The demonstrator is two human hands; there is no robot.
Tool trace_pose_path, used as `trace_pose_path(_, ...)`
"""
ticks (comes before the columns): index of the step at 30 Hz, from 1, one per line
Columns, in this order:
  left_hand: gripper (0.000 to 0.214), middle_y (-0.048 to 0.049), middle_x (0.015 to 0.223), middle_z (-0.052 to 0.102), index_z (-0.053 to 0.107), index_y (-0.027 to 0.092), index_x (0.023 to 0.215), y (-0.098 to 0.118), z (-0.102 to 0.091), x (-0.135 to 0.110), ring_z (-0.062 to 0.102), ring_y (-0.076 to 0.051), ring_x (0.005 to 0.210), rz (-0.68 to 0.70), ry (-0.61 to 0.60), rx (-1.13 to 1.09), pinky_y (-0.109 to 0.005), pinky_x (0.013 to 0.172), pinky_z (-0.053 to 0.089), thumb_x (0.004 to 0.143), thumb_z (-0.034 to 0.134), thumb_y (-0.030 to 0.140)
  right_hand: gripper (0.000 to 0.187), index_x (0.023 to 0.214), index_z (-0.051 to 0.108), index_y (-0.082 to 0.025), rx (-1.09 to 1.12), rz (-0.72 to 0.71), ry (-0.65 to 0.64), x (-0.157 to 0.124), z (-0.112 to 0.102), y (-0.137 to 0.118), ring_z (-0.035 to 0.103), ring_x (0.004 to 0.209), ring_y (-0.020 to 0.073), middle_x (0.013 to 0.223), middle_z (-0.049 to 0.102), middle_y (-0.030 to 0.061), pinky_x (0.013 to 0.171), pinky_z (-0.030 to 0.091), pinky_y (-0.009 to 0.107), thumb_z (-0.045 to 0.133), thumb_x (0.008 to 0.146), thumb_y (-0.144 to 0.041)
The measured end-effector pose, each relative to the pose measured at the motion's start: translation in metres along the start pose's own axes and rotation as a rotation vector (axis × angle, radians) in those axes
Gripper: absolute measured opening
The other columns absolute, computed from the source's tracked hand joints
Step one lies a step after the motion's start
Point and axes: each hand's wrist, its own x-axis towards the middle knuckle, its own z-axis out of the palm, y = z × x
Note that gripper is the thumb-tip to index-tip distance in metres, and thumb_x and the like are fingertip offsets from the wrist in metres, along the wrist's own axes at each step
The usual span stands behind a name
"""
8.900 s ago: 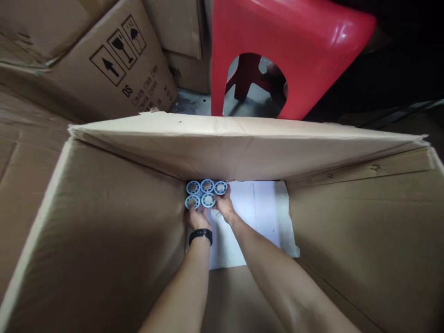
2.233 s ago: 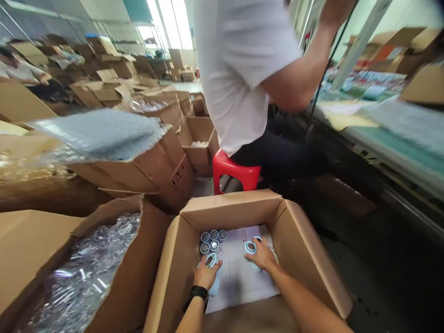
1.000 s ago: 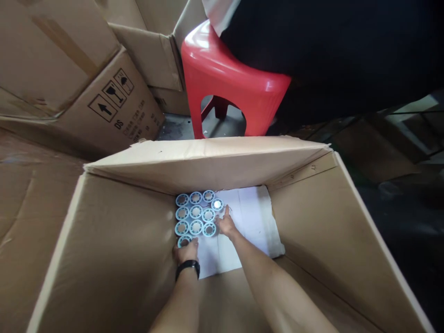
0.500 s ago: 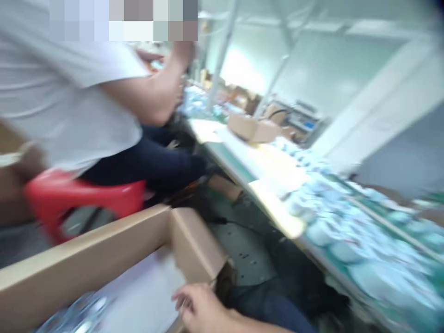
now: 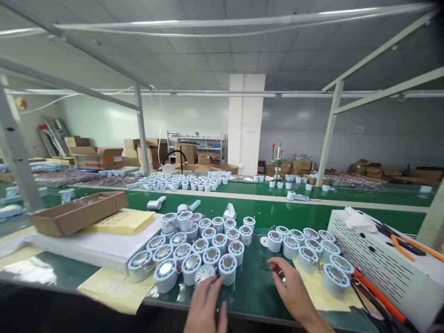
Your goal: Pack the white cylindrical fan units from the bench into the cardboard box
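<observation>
Many pale blue coil spools (image 5: 194,252) with thin wire leads stand in a dense group on the green workbench (image 5: 249,291). My left hand (image 5: 205,305) is at the group's front edge, its fingers on a tilted spool (image 5: 204,274). The hand hides that spool's lower part. My right hand (image 5: 289,284) hangs over the bench between the two groups, its fingers apart. Its nearest neighbours are the spools of a second group (image 5: 307,258) on the right, partly on a yellow paper sheet (image 5: 317,289).
A white perforated metal box (image 5: 378,259) and orange-handled pliers (image 5: 379,296) lie at the right. A cardboard tray (image 5: 78,212) rests on white sheets at the left. Further green benches with more spools and boxes stretch behind, under steel frame posts.
My view has swung from inside the cardboard box to the green workbench. My hands have left the spools in the box and now sit at the spools on the bench.
</observation>
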Motion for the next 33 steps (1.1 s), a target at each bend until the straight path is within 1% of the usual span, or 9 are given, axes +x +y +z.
trace_pose_path(3,0.054,-0.0104,0.143,0.060,0.057,0.025,0.142,0.046,0.037,0.036,0.050,-0.030,0.138,0.097,-0.199,0.256,-0.046,0.111,0.049,0.091,0.040,0.019,0.032,0.109,0.059,-0.026,-0.012,0.061,-0.084,-0.001,-0.009,0.029,0.064,0.086,0.0233,0.100,0.065,0.0084,0.081,0.053,0.041,0.042,0.083,-0.017)
trace_pose_path(6,0.060,-0.0173,0.145,0.056,0.044,0.026,0.151,0.078,0.060,0.071,0.049,-0.037,0.136,0.016,-0.194,0.535,-0.055,0.106,0.046,0.091,0.043,0.019,0.037,0.111,0.060,-0.027,-0.003,0.065,-0.143,-0.004,-0.009,0.042,0.064,0.090,0.0231,0.102,0.065,0.0079,0.086,0.054,0.040,0.045,0.080,-0.012)
trace_pose_path(9,0.055,-0.0193,0.133,0.062,0.047,0.026,0.149,0.090,0.068,0.093,0.059,-0.037,0.119,-0.022,-0.219,0.678,-0.056,0.095,0.046,0.094,0.044,0.024,0.045,0.117,0.061,-0.027,-0.009,0.056,-0.167,0.011,-0.007,0.030,0.064,0.101,0.0245,0.112,0.064,0.0093,0.093,0.054,0.041,0.047,0.079,-0.009)
trace_pose_path(14,0.050,-0.0149,0.121,0.069,0.057,0.031,0.141,0.088,0.070,0.095,0.062,-0.033,0.113,-0.023,-0.312,0.654,-0.054,0.093,0.044,0.092,0.045,0.025,0.060,0.132,0.059,-0.028,-0.185,-0.072,-0.091,0.106,0.002,-0.019,0.053,0.126,0.0230,0.131,0.058,0.0090,0.110,0.044,0.037,0.041,0.081,-0.002)
trace_pose_path(17,0.053,-0.0164,0.135,0.064,0.056,0.031,0.142,0.088,0.071,0.092,0.059,-0.036,0.121,-0.054,-0.389,0.606,-0.053,0.090,0.049,0.089,0.052,0.029,0.042,0.130,0.063,-0.024,-0.268,-0.054,-0.156,0.174,0.015,-0.030,0.048,0.131,0.0340,0.137,0.054,0.0149,0.109,0.042,0.052,0.047,0.091,-0.018)
trace_pose_path(20,0.064,-0.0179,0.148,0.055,0.043,0.030,0.151,0.090,0.071,0.094,0.057,-0.038,0.127,-0.107,-0.440,0.590,-0.053,0.088,0.053,0.088,0.055,0.032,0.029,0.115,0.070,-0.020,-0.302,-0.011,-0.307,0.208,0.028,-0.021,0.055,0.123,0.0365,0.128,0.060,0.0151,0.099,0.047,0.057,0.061,0.090,-0.033)
trace_pose_path(25,0.070,-0.0185,0.155,0.048,0.037,0.029,0.154,0.089,0.061,0.108,0.053,-0.039,0.135,-0.162,-0.665,0.532,-0.055,0.100,0.049,0.086,0.054,0.037,0.016,0.101,0.069,-0.016,-0.350,-0.070,-0.407,0.201,0.035,-0.003,0.057,0.115,0.0260,0.122,0.062,0.0089,0.099,0.047,0.048,0.062,0.091,-0.027)
trace_pose_path(28,0.072,-0.0153,0.160,0.042,0.039,0.030,0.153,0.083,0.055,0.113,0.047,-0.037,0.140,-0.083,-0.778,0.442,-0.053,0.108,0.045,0.084,0.058,0.040,0.015,0.099,0.070,-0.017,-0.351,-0.158,-0.478,0.192,0.030,-0.001,0.057,0.113,0.0257,0.118,0.063,0.0084,0.099,0.046,0.046,0.060,0.089,-0.024)
trace_pose_path(33,0.053,-0.0103,0.162,0.040,0.053,0.041,0.142,0.070,0.060,0.104,0.047,-0.039,0.140,0.133,-0.749,0.416,-0.052,0.098,0.054,0.089,0.057,0.038,0.021,0.096,0.075,-0.021,-0.332,-0.271,-0.606,0.184,0.018,-0.009,0.060,0.111,0.0264,0.110,0.068,0.0091,0.102,0.043,0.042,0.058,0.083,-0.018)
